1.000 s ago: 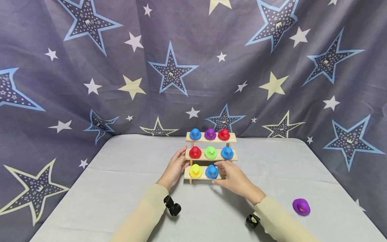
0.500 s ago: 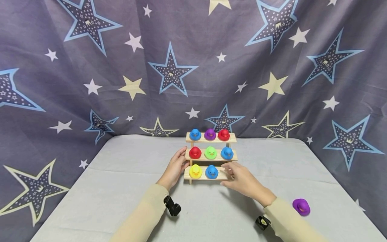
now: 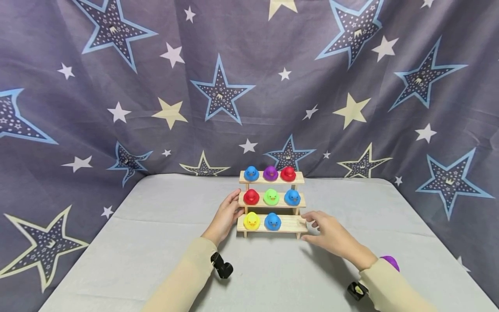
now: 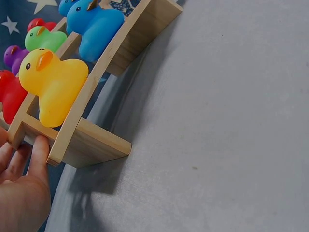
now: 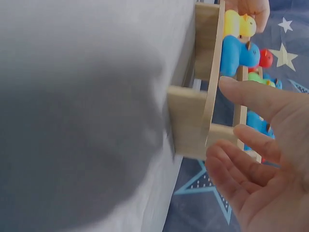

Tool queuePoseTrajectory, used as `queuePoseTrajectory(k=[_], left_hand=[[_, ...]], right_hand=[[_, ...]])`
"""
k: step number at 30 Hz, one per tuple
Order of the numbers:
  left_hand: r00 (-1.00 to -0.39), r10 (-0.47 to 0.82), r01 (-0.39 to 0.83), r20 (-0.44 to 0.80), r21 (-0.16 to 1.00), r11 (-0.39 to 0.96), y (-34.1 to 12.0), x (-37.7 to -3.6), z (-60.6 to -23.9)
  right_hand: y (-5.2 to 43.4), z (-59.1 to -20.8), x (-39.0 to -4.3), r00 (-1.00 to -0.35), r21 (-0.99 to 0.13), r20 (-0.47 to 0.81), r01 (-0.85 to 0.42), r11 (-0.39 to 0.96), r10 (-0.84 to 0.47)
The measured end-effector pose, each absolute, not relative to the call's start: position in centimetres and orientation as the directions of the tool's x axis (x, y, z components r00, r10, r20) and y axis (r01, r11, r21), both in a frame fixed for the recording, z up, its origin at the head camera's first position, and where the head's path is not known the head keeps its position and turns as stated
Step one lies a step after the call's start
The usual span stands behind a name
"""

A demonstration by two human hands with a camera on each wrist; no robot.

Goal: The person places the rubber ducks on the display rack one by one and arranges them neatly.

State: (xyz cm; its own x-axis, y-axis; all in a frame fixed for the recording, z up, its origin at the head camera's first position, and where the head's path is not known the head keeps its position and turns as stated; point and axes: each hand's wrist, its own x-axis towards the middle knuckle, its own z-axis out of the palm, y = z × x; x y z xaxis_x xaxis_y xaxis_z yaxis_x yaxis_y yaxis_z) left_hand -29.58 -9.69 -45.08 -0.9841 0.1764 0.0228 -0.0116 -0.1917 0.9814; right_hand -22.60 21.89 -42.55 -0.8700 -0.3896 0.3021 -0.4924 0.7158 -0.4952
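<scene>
A three-tier wooden shelf [image 3: 290,224] stands on the table with rubber ducks on every tier. My left hand [image 3: 225,216] grips its left end; in the left wrist view the fingers [image 4: 38,157] reach under the wood. On the bottom tier sit a yellow duck [image 3: 251,221] and a blue duck [image 3: 272,222], leaving bare wood at the right. Beside that right end is my right hand [image 3: 331,234], its thumb and fingers spread and holding nothing. The middle tier carries red, green [image 3: 271,197] and blue ducks; the top one blue, purple [image 3: 270,173] and red.
A purple duck [image 3: 391,261] lies on the table at the right, partly hidden by my right sleeve. Grey cloth covers the table [image 3: 163,234]. A star-patterned curtain [image 3: 140,86] hangs close behind the shelf.
My right hand has moved right, away from the blue duck on the bottom tier to the shelf's right end. The sleeve now partly covers the loose purple duck. My left hand stays put.
</scene>
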Motion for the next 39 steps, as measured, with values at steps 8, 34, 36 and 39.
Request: queuePoseTrajectory(k=[8, 34, 36, 39], left_hand=[[-0.985, 0.173, -0.015, 0.019, 0.981, -0.193, -9.7, -29.5, -45.0], [-0.984, 0.176, -0.012, 0.022, 0.982, -0.191, -9.6, -29.5, -44.9], [-0.984, 0.177, -0.012, 0.022, 0.982, -0.191, -9.6, -29.5, -44.9], [-0.984, 0.178, -0.013, 0.021, 0.982, -0.187, -9.7, -29.4, -44.9]], right_hand=[[25.4, -42.1, -21.6, -0.890, -0.478, 0.284, -0.454, 0.752, -0.357], [36.1, -41.3, -18.5, -0.927, -0.476, 0.181, -0.375, 0.796, -0.329], [36.8, -41.5, -18.3, -0.929, -0.491, 0.142, -0.366, 0.790, -0.342], [37.9, -41.9, -17.9, -0.932, -0.511, 0.084, -0.344, 0.788, -0.352]])
